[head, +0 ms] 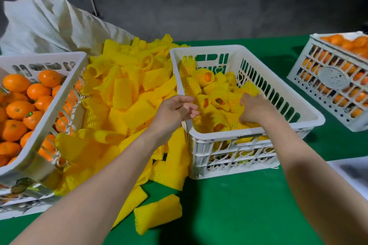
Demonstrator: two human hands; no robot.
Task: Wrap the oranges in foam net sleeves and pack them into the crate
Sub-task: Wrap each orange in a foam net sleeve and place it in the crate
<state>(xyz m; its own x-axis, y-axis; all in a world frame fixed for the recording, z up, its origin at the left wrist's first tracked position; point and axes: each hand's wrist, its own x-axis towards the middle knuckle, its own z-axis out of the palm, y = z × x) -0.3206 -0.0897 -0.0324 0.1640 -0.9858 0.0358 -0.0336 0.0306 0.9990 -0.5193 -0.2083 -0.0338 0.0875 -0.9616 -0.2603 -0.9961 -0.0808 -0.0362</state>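
Step in hand: packing. Right hand (pixel 253 109) inside middle crate (pixel 229 133), fingers curled on a sleeved orange (pixel 235 98) among wrapped fruit. Left hand (pixel 175 109) over the crate's left rim, fingers loosely spread, holding nothing. Next, probably: let go, then reach left for bare oranges (pixel 18 109) and the sleeve pile (pixel 123 101).

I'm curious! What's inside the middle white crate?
Lots of wrapped oranges in yellow foam sleeves, piled inside the middle crate. Orange peel peeks from some sleeve ends. The lower layers and the crate's floor are covered by those on top.
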